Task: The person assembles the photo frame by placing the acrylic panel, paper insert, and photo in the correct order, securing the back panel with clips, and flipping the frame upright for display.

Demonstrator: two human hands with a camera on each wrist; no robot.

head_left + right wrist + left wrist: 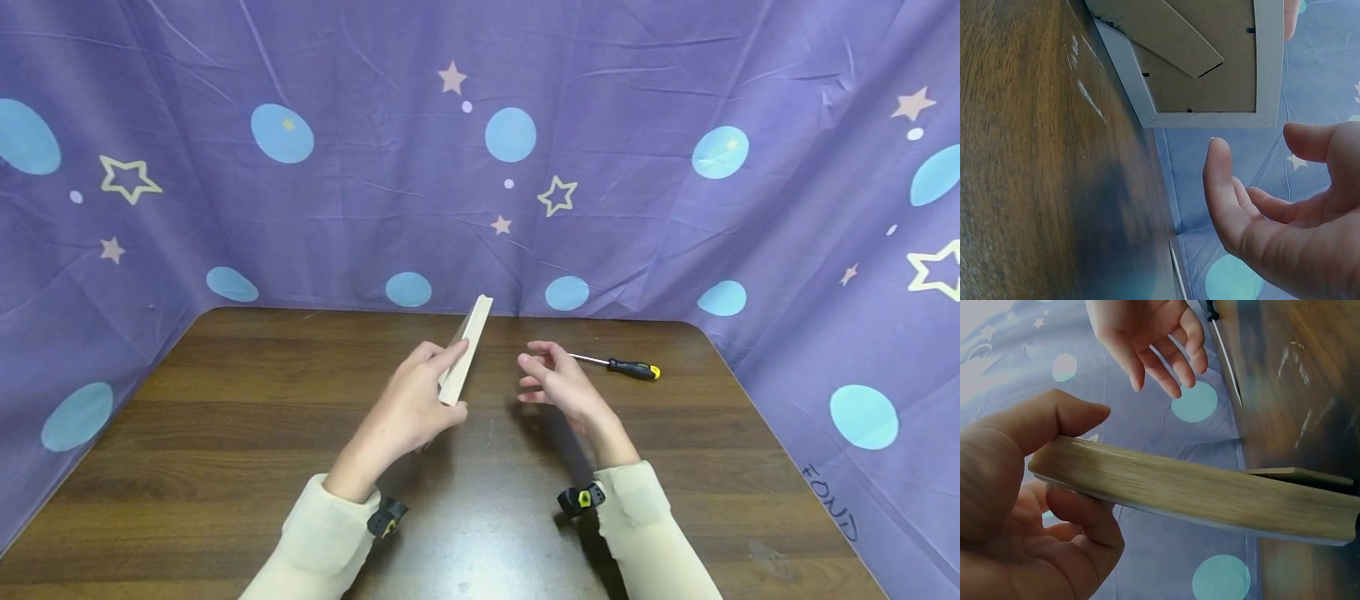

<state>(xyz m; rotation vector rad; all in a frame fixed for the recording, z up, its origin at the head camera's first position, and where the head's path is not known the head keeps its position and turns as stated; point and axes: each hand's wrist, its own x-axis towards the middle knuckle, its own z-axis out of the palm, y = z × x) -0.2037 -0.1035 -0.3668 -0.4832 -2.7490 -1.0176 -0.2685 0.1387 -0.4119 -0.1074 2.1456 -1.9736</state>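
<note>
My left hand (411, 393) grips a light wooden picture frame (478, 322) by one edge, thumb on one side and fingers on the other. The frame stands on edge above the table, its narrow side toward the head camera. In the right wrist view its back shows a brown backing board (1229, 90) with small dark tabs and a cardboard stand leg (1169, 40). To the right of the frame, my right hand (564, 382) hovers apart from it with loosely bent fingers, holding nothing. Behind that hand lies a screwdriver (633, 368) with a black and yellow handle.
The brown wooden table (225, 433) has pale scuff marks. A purple curtain (360, 183) with stars and blue dots surrounds its back and sides. Each wrist wears a dark strap-on camera, such as the right wrist camera (581, 499).
</note>
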